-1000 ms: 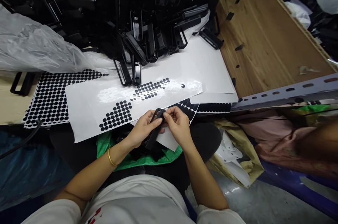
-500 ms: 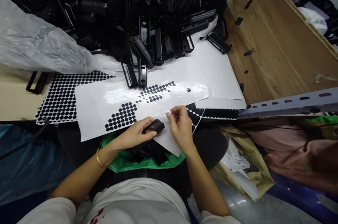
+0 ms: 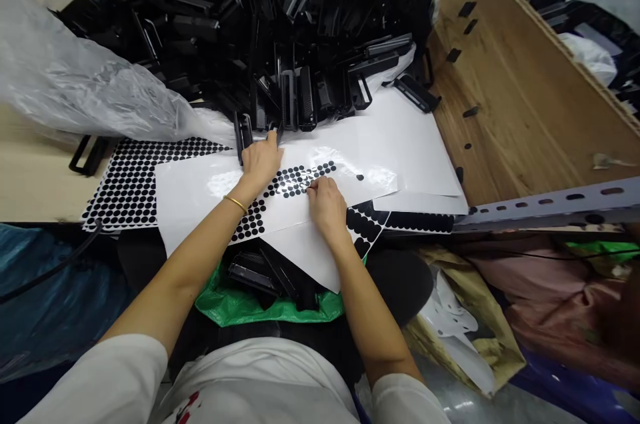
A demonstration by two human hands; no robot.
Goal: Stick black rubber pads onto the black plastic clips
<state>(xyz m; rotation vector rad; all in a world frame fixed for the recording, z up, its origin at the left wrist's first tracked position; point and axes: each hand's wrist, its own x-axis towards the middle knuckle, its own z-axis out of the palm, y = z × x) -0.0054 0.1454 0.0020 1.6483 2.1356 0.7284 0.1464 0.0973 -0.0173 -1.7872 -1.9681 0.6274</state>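
My left hand [image 3: 263,161] reaches to the near edge of the pile, its fingers closed on a black plastic part [image 3: 279,133] that they partly cover. A white sheet [image 3: 195,194] of black round stickers [image 3: 249,223] lies under that wrist. My right hand [image 3: 327,207] is pinched over the sheet, with a black dot at its fingertips among the remaining rows. Beneath the right forearm, a loose white sheet [image 3: 305,254] hangs over the table edge. In my lap, a green bag [image 3: 225,307] holds several black plastic parts [image 3: 255,274].
A large heap of black plastic parts [image 3: 200,27] fills the back. Clear plastic film [image 3: 115,91] drapes at the left, above another dotted sheet [image 3: 130,194]. To the right stands a wooden panel [image 3: 520,84] over a perforated metal rail [image 3: 560,201]. A paper bag [image 3: 500,344] sits below.
My left hand has left the lap area, no longer holding the black part there, and moved up to the pile. My right hand has shifted slightly up and left onto the stickers.
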